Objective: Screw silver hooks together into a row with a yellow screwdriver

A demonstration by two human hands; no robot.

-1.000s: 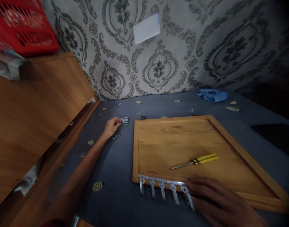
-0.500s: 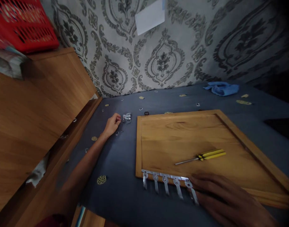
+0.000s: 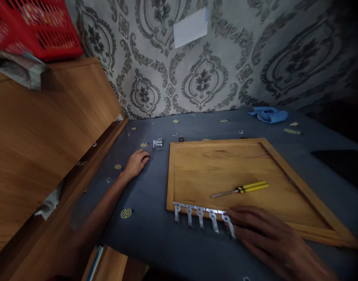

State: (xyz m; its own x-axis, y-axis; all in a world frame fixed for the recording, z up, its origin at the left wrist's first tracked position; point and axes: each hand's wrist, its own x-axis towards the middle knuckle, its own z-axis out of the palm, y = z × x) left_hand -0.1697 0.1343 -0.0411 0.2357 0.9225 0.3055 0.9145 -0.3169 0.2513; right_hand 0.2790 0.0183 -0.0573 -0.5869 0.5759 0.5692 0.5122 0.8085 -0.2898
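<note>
My left hand (image 3: 137, 162) rests on the blue patterned sheet, fingers curled together at a tiny thin object that is too small to name. Just beyond it sits a small cluster of metal hooks (image 3: 158, 144). With its fingers closed at the right end of a metal hook rail (image 3: 200, 212), my right hand (image 3: 271, 234) holds it against the near edge of a framed wooden board (image 3: 202, 168). Several hooks hang from the rail over that edge. A screwdriver (image 3: 240, 189) with a yellow and black handle lies on the board.
A wooden cabinet (image 3: 59, 113) stands on the left with a red basket (image 3: 56, 35) on top. A blue cloth (image 3: 269, 114) lies at the back right. A dark flat object (image 3: 339, 162) is at the far right. Patterned wallpaper (image 3: 202, 78) covers the back wall.
My left hand has moved from beside the hook cluster down toward the near side, to the tiny object on the sheet. My right hand stays at the rail's end. The view has shifted slightly.
</note>
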